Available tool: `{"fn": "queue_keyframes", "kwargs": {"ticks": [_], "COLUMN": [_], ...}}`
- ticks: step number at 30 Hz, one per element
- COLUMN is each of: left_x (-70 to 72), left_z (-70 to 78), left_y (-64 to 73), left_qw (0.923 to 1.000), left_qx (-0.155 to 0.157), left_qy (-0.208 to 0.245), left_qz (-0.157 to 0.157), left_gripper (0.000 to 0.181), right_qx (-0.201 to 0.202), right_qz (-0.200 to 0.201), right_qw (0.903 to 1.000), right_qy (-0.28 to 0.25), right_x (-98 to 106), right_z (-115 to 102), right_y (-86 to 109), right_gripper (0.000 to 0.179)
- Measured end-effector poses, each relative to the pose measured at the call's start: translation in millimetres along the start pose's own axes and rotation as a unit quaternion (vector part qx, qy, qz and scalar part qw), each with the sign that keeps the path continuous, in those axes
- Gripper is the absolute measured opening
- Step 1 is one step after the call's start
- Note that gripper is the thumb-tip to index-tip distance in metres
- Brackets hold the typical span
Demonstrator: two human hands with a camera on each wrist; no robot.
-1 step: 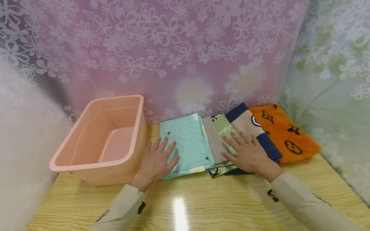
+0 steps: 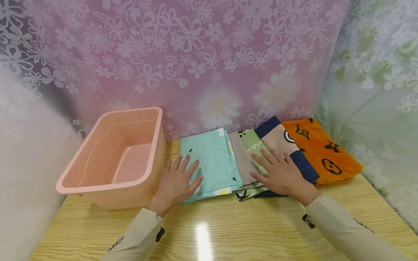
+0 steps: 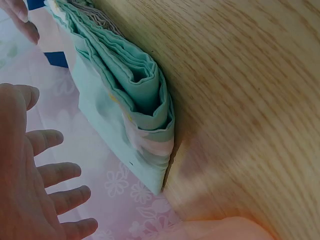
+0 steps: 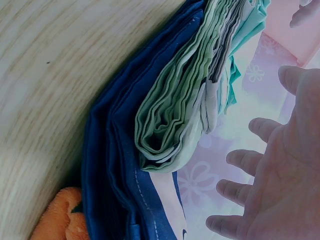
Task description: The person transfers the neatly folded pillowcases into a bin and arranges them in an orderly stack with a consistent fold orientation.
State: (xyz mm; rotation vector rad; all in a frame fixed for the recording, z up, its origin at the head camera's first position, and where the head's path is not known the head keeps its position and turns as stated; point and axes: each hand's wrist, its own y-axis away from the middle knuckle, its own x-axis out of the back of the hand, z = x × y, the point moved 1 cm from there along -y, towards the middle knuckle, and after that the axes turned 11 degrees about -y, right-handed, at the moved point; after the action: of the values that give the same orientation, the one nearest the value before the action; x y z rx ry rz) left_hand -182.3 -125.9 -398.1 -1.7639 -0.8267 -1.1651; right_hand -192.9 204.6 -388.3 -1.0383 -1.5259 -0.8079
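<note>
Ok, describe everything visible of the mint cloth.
The mint cloth looks like thin fabric, with dark leaf marks, and white and yellow patches near its edges. It lies folded in several layers on the table, right of the pink tub, its right edge overlapping the taupe cloth. The left hand hovers over its left side, apparently clear.

The tub (image 2: 104, 198) we see is plain peach-pink. Just right of the tub, our mint cloth (image 2: 212, 159) bears small dark leaves and white, yellow-centred flowers. Farther from the tub we find a plain taupe cloth (image 2: 242, 157), a green cloth (image 2: 254, 142) with pale and black figures, a beige cloth (image 2: 272, 139) with navy bands and a black-and-white ring, then an orange cloth (image 2: 321, 154) with black flower motifs. Behind the tub, we see white flowers on a pinkish-mauve curtain (image 2: 196, 94); beneath the tub, a yellowish wood-grained worktop (image 2: 254, 232).
</note>
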Motion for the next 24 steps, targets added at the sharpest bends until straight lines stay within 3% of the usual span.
{"fn": "queue_keyframes", "kwargs": {"ticks": [16,24], "left_x": [1.2,6.3], "left_z": [0.7,1.0], "left_y": [0.0,-0.3], "left_qw": [0.9993,0.9993], "left_qx": [0.010,0.010], "left_qy": [0.010,0.025], "left_qz": [-0.034,-0.026], "left_gripper": [0.056,0.056], "right_qx": [0.000,0.002], "right_qz": [-0.002,0.008], "right_qw": [1.0000,1.0000], "right_qy": [-0.002,-0.003], "right_x": [2.5,5.8], "right_z": [2.7,0.4], "right_y": [1.9,3.7], "right_gripper": [0.070,0.069]}}
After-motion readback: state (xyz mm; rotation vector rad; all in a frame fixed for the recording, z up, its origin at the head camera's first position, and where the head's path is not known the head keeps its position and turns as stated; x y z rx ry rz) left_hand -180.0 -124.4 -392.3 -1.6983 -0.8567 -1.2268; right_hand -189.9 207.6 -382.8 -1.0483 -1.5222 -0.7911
